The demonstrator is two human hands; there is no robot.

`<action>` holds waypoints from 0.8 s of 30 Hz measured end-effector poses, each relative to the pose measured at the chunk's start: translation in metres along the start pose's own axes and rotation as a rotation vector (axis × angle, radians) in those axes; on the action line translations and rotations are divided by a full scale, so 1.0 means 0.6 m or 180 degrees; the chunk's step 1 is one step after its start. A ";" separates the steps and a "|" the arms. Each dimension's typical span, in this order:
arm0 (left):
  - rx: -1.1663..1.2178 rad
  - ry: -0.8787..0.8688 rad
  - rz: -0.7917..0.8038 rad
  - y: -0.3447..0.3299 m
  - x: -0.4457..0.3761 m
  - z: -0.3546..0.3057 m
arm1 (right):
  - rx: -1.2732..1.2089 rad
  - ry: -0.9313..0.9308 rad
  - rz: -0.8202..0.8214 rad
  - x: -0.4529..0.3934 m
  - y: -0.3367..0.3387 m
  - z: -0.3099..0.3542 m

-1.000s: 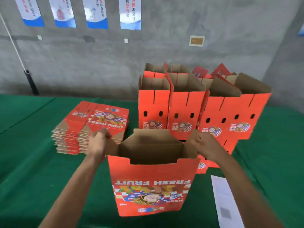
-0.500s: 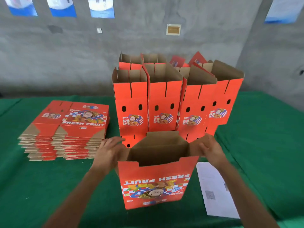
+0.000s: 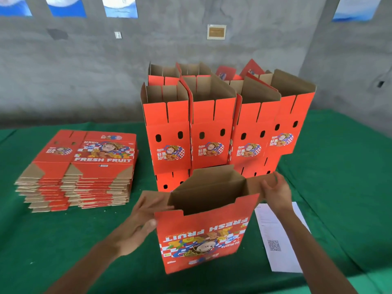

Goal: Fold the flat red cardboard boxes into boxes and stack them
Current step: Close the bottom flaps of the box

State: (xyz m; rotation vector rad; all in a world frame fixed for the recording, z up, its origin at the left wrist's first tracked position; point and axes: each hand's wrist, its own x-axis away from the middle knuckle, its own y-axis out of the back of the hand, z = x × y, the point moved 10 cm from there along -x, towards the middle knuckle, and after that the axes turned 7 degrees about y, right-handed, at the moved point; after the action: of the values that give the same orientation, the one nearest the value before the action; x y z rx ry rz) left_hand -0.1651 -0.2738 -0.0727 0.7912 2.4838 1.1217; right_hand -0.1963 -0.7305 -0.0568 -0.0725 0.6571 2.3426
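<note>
An open red "FRESH FRUIT" box [image 3: 203, 234] stands upright on the green table, print upside down toward me, its top flaps up. My left hand [image 3: 142, 219] lies with straight fingers against the box's left side flap. My right hand [image 3: 275, 190] pinches the brown right side flap between thumb and fingers. A pile of flat red boxes [image 3: 84, 164] lies at the left. Behind the open box, several folded red boxes [image 3: 212, 132] stand stacked in two layers, tops open.
A white paper sheet with a QR code [image 3: 277, 236] lies on the green cloth [image 3: 53, 240] right of the open box, under my right forearm. A grey concrete wall with posters rises behind the table.
The view has swung right and down. My left hand let go its grip on the left flap and now lies flat against it. The right hand stays at the right flap.
</note>
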 end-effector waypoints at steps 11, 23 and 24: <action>-0.1663 0.1000 -0.0232 -0.012 -0.060 -0.042 | 0.0710 0.1590 0.0973 0.027 -0.034 0.136; -0.1701 0.1236 -0.1605 0.031 -0.092 -0.084 | 0.0045 0.1721 0.1107 0.095 -0.094 0.130; -0.1497 0.1131 -0.1883 0.038 -0.082 -0.096 | 0.0214 0.1693 0.1255 0.097 -0.102 0.130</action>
State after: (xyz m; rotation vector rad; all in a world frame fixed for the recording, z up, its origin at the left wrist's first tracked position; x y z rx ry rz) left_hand -0.1449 -0.3247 -0.0160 -0.2809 2.3001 1.5929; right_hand -0.1915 -0.6188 -0.0289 -0.6005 1.0867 2.6941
